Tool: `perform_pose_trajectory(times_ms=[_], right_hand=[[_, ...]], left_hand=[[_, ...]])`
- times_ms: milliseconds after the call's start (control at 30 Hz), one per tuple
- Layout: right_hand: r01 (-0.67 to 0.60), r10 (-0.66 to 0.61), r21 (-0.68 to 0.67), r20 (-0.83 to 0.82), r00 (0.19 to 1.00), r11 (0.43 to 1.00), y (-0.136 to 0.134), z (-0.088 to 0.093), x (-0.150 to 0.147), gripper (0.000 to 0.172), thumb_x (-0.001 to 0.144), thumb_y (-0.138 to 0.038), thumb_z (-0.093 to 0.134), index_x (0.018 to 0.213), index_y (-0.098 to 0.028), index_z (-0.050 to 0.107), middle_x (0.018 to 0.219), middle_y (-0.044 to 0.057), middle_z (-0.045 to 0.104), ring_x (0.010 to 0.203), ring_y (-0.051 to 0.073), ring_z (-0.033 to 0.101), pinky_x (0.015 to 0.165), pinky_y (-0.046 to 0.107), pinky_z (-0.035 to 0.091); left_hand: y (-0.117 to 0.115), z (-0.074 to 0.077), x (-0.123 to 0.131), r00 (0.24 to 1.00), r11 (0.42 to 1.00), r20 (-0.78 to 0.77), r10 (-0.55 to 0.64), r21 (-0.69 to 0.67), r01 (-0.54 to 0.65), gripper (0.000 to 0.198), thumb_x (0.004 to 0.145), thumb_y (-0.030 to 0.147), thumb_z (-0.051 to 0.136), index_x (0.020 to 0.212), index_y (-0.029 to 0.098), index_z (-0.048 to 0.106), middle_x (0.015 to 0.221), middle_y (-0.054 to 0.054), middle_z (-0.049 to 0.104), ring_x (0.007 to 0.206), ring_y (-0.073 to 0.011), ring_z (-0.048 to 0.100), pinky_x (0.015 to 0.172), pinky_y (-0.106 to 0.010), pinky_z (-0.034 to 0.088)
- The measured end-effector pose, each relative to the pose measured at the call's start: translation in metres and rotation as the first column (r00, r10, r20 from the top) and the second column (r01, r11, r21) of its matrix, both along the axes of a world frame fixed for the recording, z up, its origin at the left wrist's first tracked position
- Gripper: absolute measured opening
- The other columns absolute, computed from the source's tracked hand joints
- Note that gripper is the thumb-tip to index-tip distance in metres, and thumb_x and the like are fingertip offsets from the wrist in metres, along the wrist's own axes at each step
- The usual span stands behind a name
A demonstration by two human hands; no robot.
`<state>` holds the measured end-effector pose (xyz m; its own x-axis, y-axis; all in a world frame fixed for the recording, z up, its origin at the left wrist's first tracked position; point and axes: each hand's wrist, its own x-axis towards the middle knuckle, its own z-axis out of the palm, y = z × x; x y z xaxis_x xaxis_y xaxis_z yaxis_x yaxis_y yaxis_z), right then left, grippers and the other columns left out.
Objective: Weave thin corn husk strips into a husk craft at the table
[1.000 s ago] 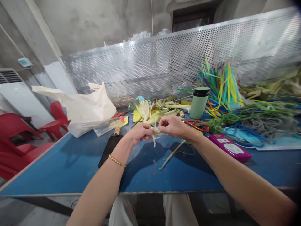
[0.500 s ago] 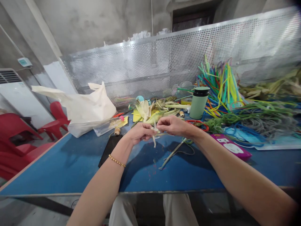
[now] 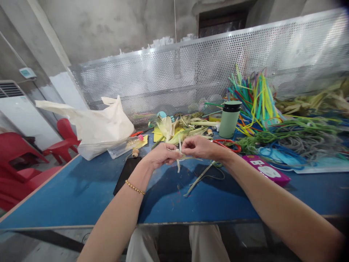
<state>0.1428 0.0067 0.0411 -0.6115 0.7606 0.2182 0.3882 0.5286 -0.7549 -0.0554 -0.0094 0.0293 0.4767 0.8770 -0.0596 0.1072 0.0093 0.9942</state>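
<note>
A pale strip of corn husk (image 3: 179, 166) is pinched between my two hands above the blue table (image 3: 109, 211). My left hand (image 3: 163, 154) has thumb and fingers closed on it, and one end hangs down below them. Close against it on the right, my right hand (image 3: 197, 147) also pinches the strip with bent fingertips; another end sticks up between the hands. Behind them lies a pile of pale green corn husks (image 3: 166, 129). On the tabletop under my right wrist rests a thin stalk with a cord (image 3: 197, 181).
To the left stand a white plastic bag (image 3: 100, 127), a clear bottle (image 3: 125, 145) and a dark phone (image 3: 127, 174). On the right are a green tumbler (image 3: 229, 122), red-handled scissors (image 3: 231, 145), a purple packet (image 3: 268, 171), coloured strips (image 3: 261, 102) and tangled cords (image 3: 308, 134).
The fingertips have shifted slightly around the strip, and my hands have drawn a little closer. The camera view has moved slightly. Objects on the table stay where they were.
</note>
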Motion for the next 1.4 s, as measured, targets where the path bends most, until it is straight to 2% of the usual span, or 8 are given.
perform_pose_trajectory(times_ms=[200,300,433,500,633,733,1067,1400], right_hand=[[0.024,-0.024,0.081,0.007,1.0,0.996,-0.002,-0.002,-0.005,0.019,0.076,-0.031,0.059,0.07,-0.014,0.063,0.054,-0.003,0.052,0.047,0.007,0.043,0.046,0.021,0.031],[0.092,-0.08,0.161,-0.077,0.994,0.983,0.0,0.0,-0.004,0.019,0.078,-0.032,0.059,0.075,-0.014,0.065,0.057,-0.002,0.055,0.049,0.008,0.045,0.048,0.022,0.033],[0.326,-0.264,0.37,-0.207,0.942,0.87,0.002,0.005,-0.001,0.021,0.081,-0.031,0.057,0.076,-0.013,0.066,0.065,0.002,0.061,0.057,0.01,0.049,0.055,0.023,0.035],[0.349,-0.293,0.412,-0.194,0.936,0.842,0.002,0.006,-0.001,0.024,0.083,-0.033,0.057,0.074,-0.013,0.066,0.065,0.002,0.06,0.058,0.011,0.048,0.056,0.024,0.034],[0.209,-0.18,0.339,-0.116,0.977,0.917,0.004,0.0,-0.005,0.031,0.085,-0.04,0.057,0.071,-0.013,0.066,0.06,0.0,0.055,0.056,0.01,0.044,0.053,0.024,0.031],[0.111,-0.074,0.248,-0.155,0.985,0.962,0.008,-0.006,-0.007,0.03,0.083,-0.04,0.06,0.068,-0.013,0.063,0.061,-0.001,0.054,0.057,0.01,0.044,0.053,0.023,0.033],[0.081,-0.056,0.08,-0.281,0.958,0.993,0.004,-0.008,-0.012,0.033,0.077,-0.046,0.069,0.074,-0.013,0.063,0.059,-0.002,0.056,0.052,0.009,0.046,0.049,0.022,0.034],[0.028,-0.006,0.079,-0.272,0.962,0.997,0.003,-0.011,-0.015,0.038,0.077,-0.051,0.069,0.073,-0.014,0.061,0.06,-0.001,0.058,0.054,0.009,0.049,0.049,0.021,0.036]], left_hand=[[0.004,-0.005,-0.002,0.999,1.0,-0.035,0.011,0.008,-0.011,0.03,0.062,0.023,0.078,0.055,0.016,0.05,0.045,0.005,0.044,0.041,-0.0046,0.04,0.042,-0.022,0.02],[0.005,-0.005,-0.001,0.999,0.999,0.009,0.048,0.006,-0.048,0.028,0.062,0.026,0.079,0.059,0.015,0.054,0.048,0.004,0.048,0.042,-0.0049,0.041,0.043,-0.022,0.022],[0.005,-0.006,0.003,0.976,0.989,0.162,0.142,0.008,-0.146,0.03,0.061,0.029,0.081,0.062,0.014,0.055,0.052,0.005,0.048,0.044,-0.0041,0.04,0.045,-0.022,0.026],[0.005,-0.007,0.006,0.97,0.988,0.191,0.152,0.012,-0.157,0.032,0.062,0.03,0.081,0.061,0.015,0.053,0.051,0.005,0.047,0.044,-0.0043,0.04,0.045,-0.022,0.026],[0.004,-0.011,0.01,0.985,0.993,0.146,0.092,0.061,-0.101,0.028,0.064,0.029,0.079,0.061,0.014,0.056,0.051,0.003,0.05,0.044,-0.0052,0.042,0.047,-0.023,0.027],[0.003,-0.012,0.011,0.991,0.994,0.118,0.066,0.08,-0.076,0.024,0.066,0.028,0.077,0.064,0.013,0.059,0.052,0.003,0.051,0.045,-0.0055,0.042,0.047,-0.023,0.027],[0.002,-0.01,0.011,0.991,0.995,0.121,0.052,0.08,-0.062,0.023,0.065,0.028,0.077,0.062,0.012,0.06,0.049,0.003,0.05,0.043,-0.006,0.043,0.045,-0.024,0.027],[0.002,-0.01,0.01,0.988,0.998,0.143,0.062,0.012,-0.064,0.021,0.06,0.024,0.078,0.067,0.011,0.064,0.059,0.001,0.056,0.045,-0.0079,0.05,0.045,-0.024,0.033]])
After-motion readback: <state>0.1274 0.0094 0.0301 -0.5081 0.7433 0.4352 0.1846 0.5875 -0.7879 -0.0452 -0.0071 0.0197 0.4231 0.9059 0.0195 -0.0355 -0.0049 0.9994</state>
